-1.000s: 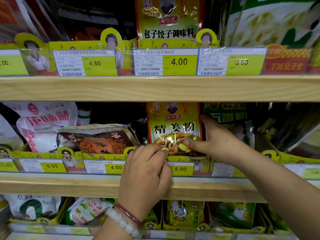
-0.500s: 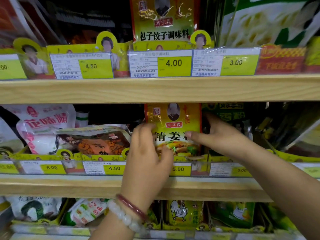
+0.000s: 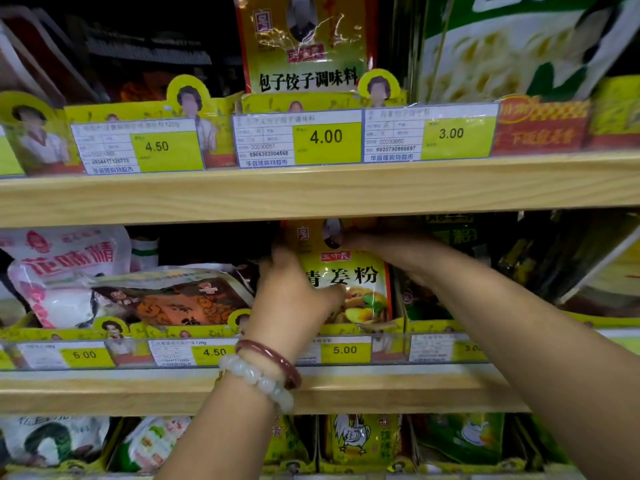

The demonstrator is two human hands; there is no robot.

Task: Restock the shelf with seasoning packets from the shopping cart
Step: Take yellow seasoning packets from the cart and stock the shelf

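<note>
Middle shelf (image 3: 242,393), wooden front edge, yellow price strip along it. Yellow seasoning packet (image 3: 349,285) stands upright in its slot above the 5.00 price tag (image 3: 344,350), top edge reaching up to the underside of the upper shelf (image 3: 311,192).

Left hand (image 3: 294,296) is on the packet's left edge. Fingers curl round that edge toward the back, thumb lies across the front below the large characters: a grip on the packet. Two bracelets on this wrist, a dark red bangle (image 3: 273,358) and a pale bead bracelet (image 3: 256,379).

Right hand (image 3: 391,251) comes in from the right at the packet's top right corner, fingers reaching across the upper front. Motion blur here; fingers look closed on the top edge, but whether they pinch or only press I cannot tell.

Left of the packet: a brown-orange packet (image 3: 173,303) lying tilted behind the 4.50 tag (image 3: 214,352), and a white and pink bag (image 3: 62,268) beyond it. Right of the packet, dark green packets (image 3: 450,237), partly hidden by the right forearm.

Upper shelf: another yellow packet (image 3: 304,46) standing above the 4.00 tag (image 3: 325,136), a large green and white bag (image 3: 519,46) to its right.

Bottom shelf: a yellow packet with a rooster (image 3: 356,438).
</note>
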